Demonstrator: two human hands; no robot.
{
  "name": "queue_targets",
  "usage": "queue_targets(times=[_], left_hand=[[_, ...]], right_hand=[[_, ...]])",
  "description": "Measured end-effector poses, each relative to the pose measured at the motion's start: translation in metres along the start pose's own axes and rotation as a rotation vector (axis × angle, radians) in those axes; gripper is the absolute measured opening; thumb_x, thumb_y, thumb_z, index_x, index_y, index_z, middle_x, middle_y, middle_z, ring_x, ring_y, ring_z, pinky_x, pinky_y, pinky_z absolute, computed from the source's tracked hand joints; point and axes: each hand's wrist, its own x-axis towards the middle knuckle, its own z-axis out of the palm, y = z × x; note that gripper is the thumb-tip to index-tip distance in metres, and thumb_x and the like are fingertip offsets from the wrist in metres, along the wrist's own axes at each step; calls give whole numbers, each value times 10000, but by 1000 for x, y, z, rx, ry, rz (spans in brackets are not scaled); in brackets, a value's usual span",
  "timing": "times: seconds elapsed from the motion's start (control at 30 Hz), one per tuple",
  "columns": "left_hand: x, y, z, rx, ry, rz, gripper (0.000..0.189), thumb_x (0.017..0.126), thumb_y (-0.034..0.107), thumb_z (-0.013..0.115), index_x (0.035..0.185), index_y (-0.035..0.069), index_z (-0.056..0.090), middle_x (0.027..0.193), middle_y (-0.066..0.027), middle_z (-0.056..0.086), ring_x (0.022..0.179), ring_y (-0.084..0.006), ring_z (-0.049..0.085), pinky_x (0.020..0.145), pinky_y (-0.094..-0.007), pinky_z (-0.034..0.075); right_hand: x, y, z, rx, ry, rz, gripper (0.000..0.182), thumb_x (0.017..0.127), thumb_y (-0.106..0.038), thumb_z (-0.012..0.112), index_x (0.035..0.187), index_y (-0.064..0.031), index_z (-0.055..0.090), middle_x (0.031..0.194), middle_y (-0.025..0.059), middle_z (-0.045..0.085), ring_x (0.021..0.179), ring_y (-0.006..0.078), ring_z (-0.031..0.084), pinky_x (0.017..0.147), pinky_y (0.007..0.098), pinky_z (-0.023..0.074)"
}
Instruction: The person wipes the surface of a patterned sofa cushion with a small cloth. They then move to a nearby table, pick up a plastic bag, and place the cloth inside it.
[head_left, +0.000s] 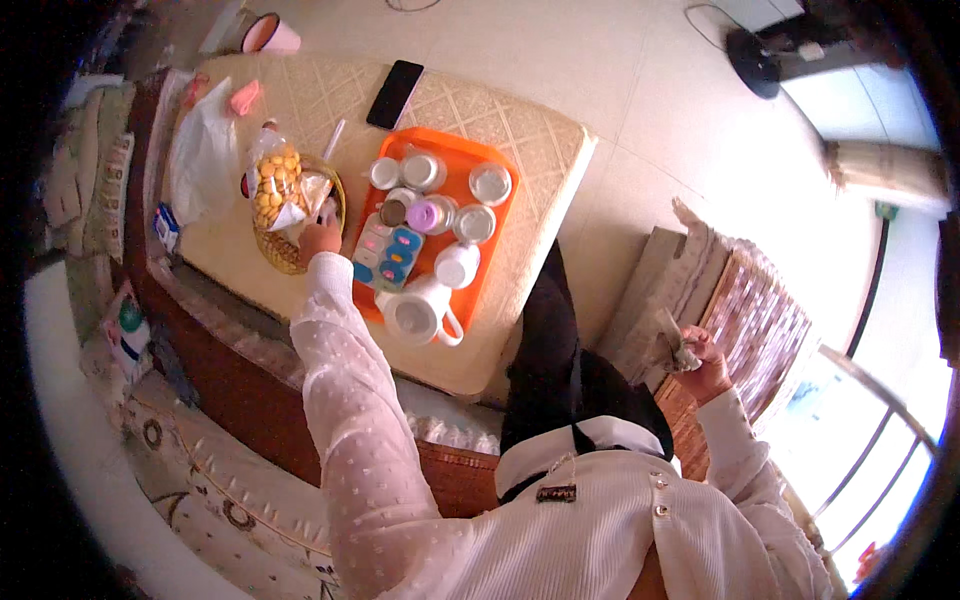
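Observation:
My left hand (320, 238) reaches into a round woven basket (281, 253) on the table. Its fingertips are at small items inside, and I cannot tell whether they grip one. A clear bag of round yellow snacks (276, 180) rests in the basket. Off to the right side, my right hand (703, 364) pinches a crumpled greyish cloth (679, 352) beside a cloth-draped piece of furniture. An orange tray (469, 307) lies to the right of the basket. It carries a white pitcher (412, 315), several glass cups (474, 223), a lilac-lidded jar (424, 216) and a pill organizer (397, 257).
A black smartphone (394, 95) lies at the table's far edge, near a white stick-like item (334, 139). A white plastic bag (204, 161) and a pink cloth (244, 97) are at the left. Beyond the table stands a pink bin (271, 35). A black stand base (752, 64) is on the floor.

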Motion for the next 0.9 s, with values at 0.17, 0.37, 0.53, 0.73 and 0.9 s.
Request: queue_targets(times=[0.17,0.37,0.53,0.73,0.9], left_hand=[[2,-50,33,-117,72,-157,482,730,415,528,1045,52,577,1070,-189,576,980,-367,548,850,-455,419],[-21,-15,-44,-787,-257,-247,376,758,225,533,1066,9,532,1091,-141,557,985,-289,555,765,-377,469],[-105,113,-171,-1779,-419,-137,451,747,26,588,1171,16,433,1101,-110,508,1003,-223,530,799,-323,486],[-166,253,-209,-2138,-471,-18,466,713,-32,617,1135,40,431,1087,-80,485,1002,-189,514,808,-298,478],[-167,379,-227,-2005,-291,-27,449,706,-69,610,1098,67,438,1087,-61,474,973,-160,510,787,-262,471]], right_hand=[[73,-77,42,-122,-74,95,258,649,-58,582,906,-45,574,863,71,611,681,187,610,619,325,519],[149,-126,116,-143,-127,190,409,729,-119,576,1126,-51,505,1036,77,574,853,186,577,700,347,518],[216,-132,227,-22,-460,208,411,854,-218,537,1222,-85,411,1031,89,519,797,173,521,768,337,474],[246,-149,331,-403,-361,-22,198,897,-152,465,1077,-74,490,963,51,573,793,168,568,676,280,466],[271,-216,352,-807,-323,-261,159,868,-146,530,960,-18,511,811,44,574,689,110,510,607,244,425]])
